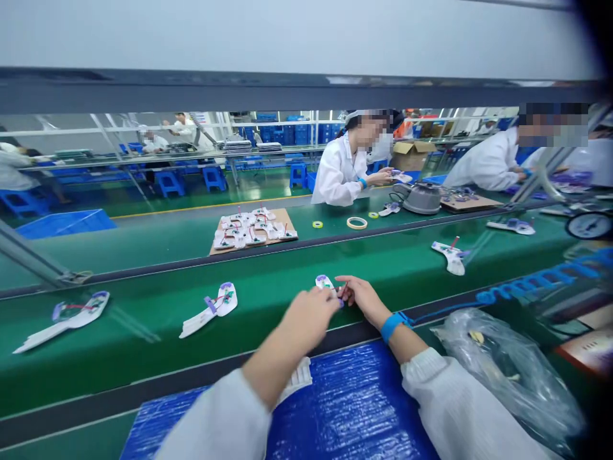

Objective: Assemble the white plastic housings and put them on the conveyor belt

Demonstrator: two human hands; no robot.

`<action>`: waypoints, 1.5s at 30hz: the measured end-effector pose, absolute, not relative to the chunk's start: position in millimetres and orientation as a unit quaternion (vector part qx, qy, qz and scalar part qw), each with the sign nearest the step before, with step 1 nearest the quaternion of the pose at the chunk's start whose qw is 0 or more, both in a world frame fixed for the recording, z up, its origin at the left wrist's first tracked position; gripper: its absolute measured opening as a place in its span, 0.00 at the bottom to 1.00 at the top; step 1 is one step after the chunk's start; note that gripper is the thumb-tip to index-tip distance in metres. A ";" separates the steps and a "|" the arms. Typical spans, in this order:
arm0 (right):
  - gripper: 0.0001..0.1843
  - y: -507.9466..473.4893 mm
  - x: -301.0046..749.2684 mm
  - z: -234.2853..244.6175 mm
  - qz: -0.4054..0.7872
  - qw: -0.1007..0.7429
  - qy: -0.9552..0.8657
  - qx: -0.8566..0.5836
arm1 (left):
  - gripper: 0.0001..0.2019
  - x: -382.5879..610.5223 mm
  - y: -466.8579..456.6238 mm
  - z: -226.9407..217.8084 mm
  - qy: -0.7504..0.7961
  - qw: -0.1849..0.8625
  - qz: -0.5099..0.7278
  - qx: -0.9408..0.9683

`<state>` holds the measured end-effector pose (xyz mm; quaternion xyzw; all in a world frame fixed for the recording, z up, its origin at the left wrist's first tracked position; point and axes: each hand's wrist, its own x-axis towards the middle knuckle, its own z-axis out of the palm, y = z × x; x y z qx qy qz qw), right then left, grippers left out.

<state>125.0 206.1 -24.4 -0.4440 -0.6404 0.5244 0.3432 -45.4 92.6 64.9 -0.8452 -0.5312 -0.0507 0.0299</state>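
Observation:
My left hand (pixel 309 319) and my right hand (pixel 361 295) meet over the green conveyor belt (pixel 268 300), both fingering a white paddle-shaped part (pixel 325 283) with purple fittings and thin wires. The part lies on the belt just past the near rail, and my fingers cover its lower half. My right wrist wears a blue strap (pixel 393 324). Whether either hand grips the part or only touches it is unclear.
Similar white parts lie along the belt at the left (pixel 67 319), centre-left (pixel 213 308) and right (pixel 451 255). A cardboard sheet (pixel 282 220) carries several more. Tape rolls (pixel 357 223), a clear plastic bag (pixel 512 370), a blue mat (pixel 354 402). Workers in white coats sit opposite (pixel 342 169).

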 end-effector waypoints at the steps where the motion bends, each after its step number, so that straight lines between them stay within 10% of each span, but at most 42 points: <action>1: 0.23 207.1 123.4 -23.5 0.532 0.328 -0.650 -0.432 | 0.14 -27.8 99.3 55.9 -0.538 0.033 -0.045 -0.841; 12: 0.12 193.1 113.0 10.5 0.554 0.234 -0.744 -0.291 | 0.13 -33.3 95.0 53.1 -0.604 -0.036 -0.104 -0.789; 19: 0.24 86.4 174.2 17.2 0.573 0.326 -0.633 -0.406 | 0.22 19.9 17.1 68.4 -0.607 -0.378 -0.503 -0.485; 25: 0.27 25.8 206.2 -10.0 0.556 0.314 -0.574 -0.513 | 0.18 73.5 -25.1 6.6 -0.589 -0.407 -0.617 -0.327; 45: 0.10 19.9 196.5 -9.9 0.521 0.423 -0.606 -0.427 | 0.19 56.0 -13.7 -8.8 -0.604 -0.337 -0.447 -0.568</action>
